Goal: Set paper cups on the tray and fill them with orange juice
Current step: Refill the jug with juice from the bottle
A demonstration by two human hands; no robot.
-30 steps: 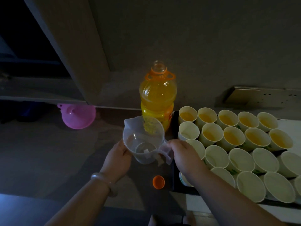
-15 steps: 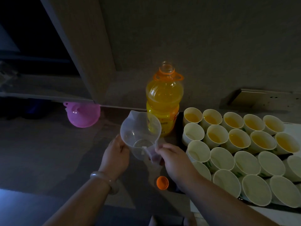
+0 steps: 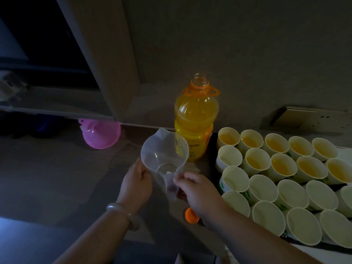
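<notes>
An empty clear plastic jug [image 3: 163, 155] stands on the dark counter, spout pointing away from me. My left hand [image 3: 136, 184] grips its left side and my right hand [image 3: 200, 193] pinches its handle. Behind it is an uncapped bottle of orange juice [image 3: 196, 122]. Its orange cap [image 3: 191, 216] lies on the counter under my right wrist. To the right, a black tray [image 3: 212, 159] carries several white paper cups [image 3: 262, 187]; those in the two far rows, such as one juice-filled cup [image 3: 283, 166], mostly hold juice, and the near ones look empty.
A pink funnel [image 3: 100, 133] lies on its side at the back left of the counter. A wall and a light cabinet panel rise behind the bottle. A flat box [image 3: 312, 117] lies against the wall at the back right.
The jug has shifted a little left, away from the tray. My right hand slid from the tray's edge to the jug's handle. The view has drifted left.
</notes>
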